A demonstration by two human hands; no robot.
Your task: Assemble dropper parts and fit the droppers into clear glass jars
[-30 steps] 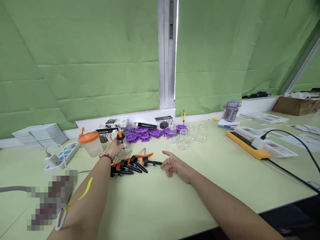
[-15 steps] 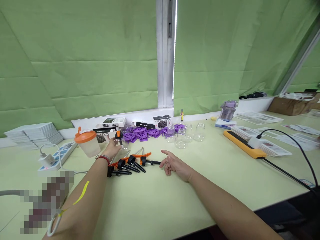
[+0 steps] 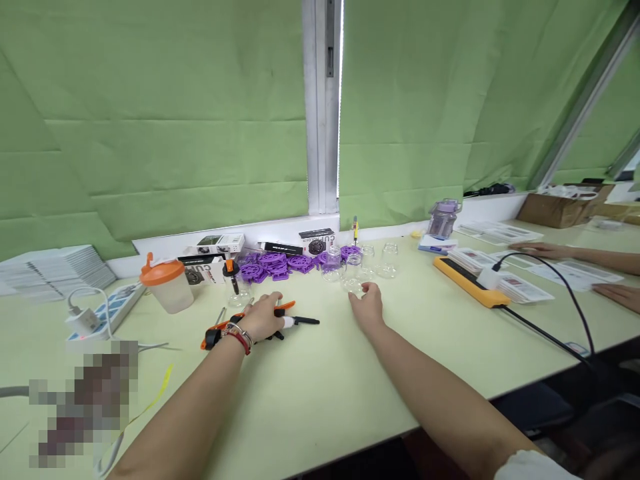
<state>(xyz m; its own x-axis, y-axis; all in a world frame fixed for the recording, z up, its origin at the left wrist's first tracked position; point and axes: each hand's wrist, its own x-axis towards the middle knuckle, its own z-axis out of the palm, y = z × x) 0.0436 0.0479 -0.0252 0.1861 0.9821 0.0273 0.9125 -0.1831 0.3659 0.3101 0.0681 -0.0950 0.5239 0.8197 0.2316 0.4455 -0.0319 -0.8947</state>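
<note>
My left hand [image 3: 263, 319] is closed around a black-and-orange bottle top [image 3: 306, 321] with a black spout. White material covers one fingertip. More of these tops [image 3: 214, 338], with thin metal tubes, lie partly hidden beneath that hand. My right hand [image 3: 369, 307] curls its thumb and fingers around the base of a clear glass bottle [image 3: 353, 272], which stands on the table. To the left, another glass bottle [image 3: 239, 296] stands upright with a black-and-orange top [image 3: 231, 270] in its neck. Several other clear bottles [image 3: 390, 260] are behind my right hand.
Purple plastic parts [image 3: 273, 265] are heaped before cup holder boxes [image 3: 317, 241]. An orange-lidded shaker [image 3: 167, 283] and a power strip [image 3: 117, 307] stand left. To the right lie a yellow power strip [image 3: 467, 283] and papers; another person's hands [image 3: 537, 250] rest there.
My left hand has left the topped bottle and moved right onto the loose tops. My right hand has moved forward and right to a glass bottle. Another person's hands have appeared at right.
</note>
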